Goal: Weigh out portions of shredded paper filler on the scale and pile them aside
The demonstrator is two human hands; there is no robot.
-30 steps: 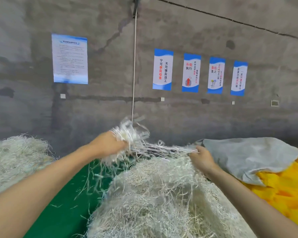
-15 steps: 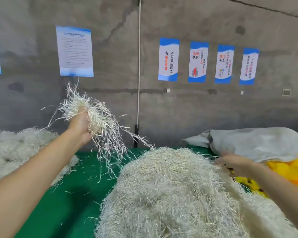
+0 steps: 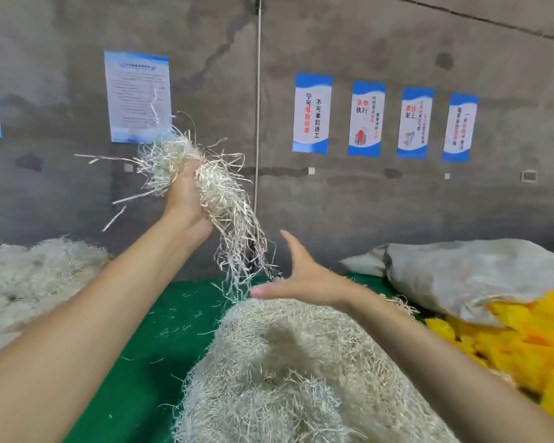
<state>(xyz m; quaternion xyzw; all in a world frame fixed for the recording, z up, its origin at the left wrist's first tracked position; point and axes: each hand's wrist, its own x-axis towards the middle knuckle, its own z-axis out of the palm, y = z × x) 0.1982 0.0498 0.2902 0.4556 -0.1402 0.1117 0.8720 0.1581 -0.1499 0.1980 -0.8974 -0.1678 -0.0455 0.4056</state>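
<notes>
We clutch a handful of filler (image 3: 218, 190) in our left hand (image 3: 186, 199) fingers; our right hand (image 3: 304, 276) fingers are spread, empty. A pile (image 3: 39, 282) lies aside, a big heap (image 3: 301, 362) is left; the scale is perhaps hidden beneath it.

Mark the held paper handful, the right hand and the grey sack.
paper handful (image 3: 219, 188), head view, bunched middle.
right hand (image 3: 306, 277), head view, palm.
grey sack (image 3: 467, 270), head view, upper side.

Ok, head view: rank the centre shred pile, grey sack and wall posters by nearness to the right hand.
1. Centre shred pile, directly beneath the right hand.
2. Grey sack, to its right.
3. Wall posters, far behind.
</notes>
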